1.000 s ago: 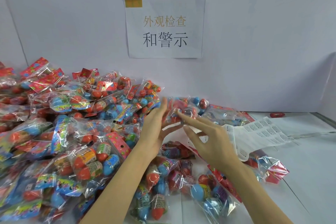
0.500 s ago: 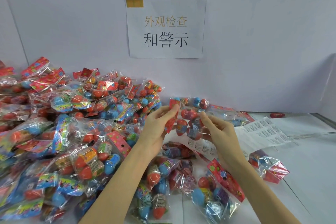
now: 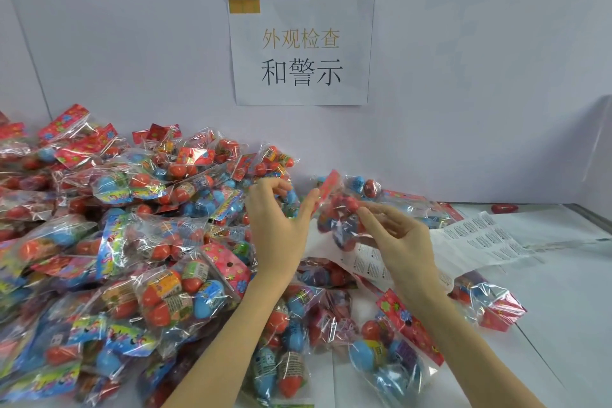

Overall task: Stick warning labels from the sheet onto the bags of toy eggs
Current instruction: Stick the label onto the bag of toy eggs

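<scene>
Clear crinkly plastic bags of toy eggs: eggs red, orange and blue; header cards red with blue and yellow flowers. White paper label sheet: rows of small black print. White paper wall notice: gold and black characters, yellow corner patch. Pale grey bench.

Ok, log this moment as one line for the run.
stage: bag in hand | left hand: thumb on held bag | right hand: fingers on bag | label sheet: on table, behind right hand

We face a pale lilac wall with a white paper sign stuck to it, above a white counter in soft, even light.
</scene>
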`<state>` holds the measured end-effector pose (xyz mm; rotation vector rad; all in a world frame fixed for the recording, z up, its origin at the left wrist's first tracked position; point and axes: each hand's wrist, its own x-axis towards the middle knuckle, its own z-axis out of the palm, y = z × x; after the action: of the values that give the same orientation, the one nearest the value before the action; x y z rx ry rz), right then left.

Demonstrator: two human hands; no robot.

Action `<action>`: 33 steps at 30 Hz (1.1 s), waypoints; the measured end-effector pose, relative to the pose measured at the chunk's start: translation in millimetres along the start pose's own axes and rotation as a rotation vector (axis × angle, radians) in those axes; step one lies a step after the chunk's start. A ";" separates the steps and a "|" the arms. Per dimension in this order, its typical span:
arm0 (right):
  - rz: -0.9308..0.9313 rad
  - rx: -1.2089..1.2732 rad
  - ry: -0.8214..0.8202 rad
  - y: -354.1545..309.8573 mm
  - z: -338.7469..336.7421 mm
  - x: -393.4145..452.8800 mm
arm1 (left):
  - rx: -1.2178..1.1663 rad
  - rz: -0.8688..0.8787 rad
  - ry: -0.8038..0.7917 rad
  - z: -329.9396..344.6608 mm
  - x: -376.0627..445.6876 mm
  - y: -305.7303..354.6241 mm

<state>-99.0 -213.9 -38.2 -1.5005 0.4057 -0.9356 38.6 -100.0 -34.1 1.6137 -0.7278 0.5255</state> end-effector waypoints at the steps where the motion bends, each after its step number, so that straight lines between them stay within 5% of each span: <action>1: -0.106 -0.120 0.051 2.4 2.8 -1.5 | -0.010 -0.013 -0.043 -1.7 1.2 1.0; 6: -0.348 -0.310 -0.266 10.7 11.9 -6.5 | -0.367 -0.398 -0.551 -0.9 0.2 9.9; 8: -0.387 -0.358 -0.317 11.2 10.4 -5.8 | -0.330 -0.410 -0.501 3.1 -1.2 3.1; 14: -0.289 -0.640 -0.121 11.0 -1.8 -0.1 | -0.086 -0.178 -0.201 -0.9 1.0 -7.7; 21: -0.099 -1.089 -0.410 25.1 -16.1 5.7 | 0.136 0.111 -0.160 1.5 -3.0 -8.1; 28: -0.210 -0.884 -0.005 23.0 -15.2 10.4 | -0.061 0.082 -0.209 4.5 -6.0 -4.0; 33: -0.272 -0.672 0.138 12.9 -14.7 9.4 | -0.113 0.274 -0.542 5.5 -11.6 0.9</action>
<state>-100.8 -232.7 -48.7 -2.1454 0.6729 -1.1888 29.4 -103.6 -42.4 1.5696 -1.3717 0.2283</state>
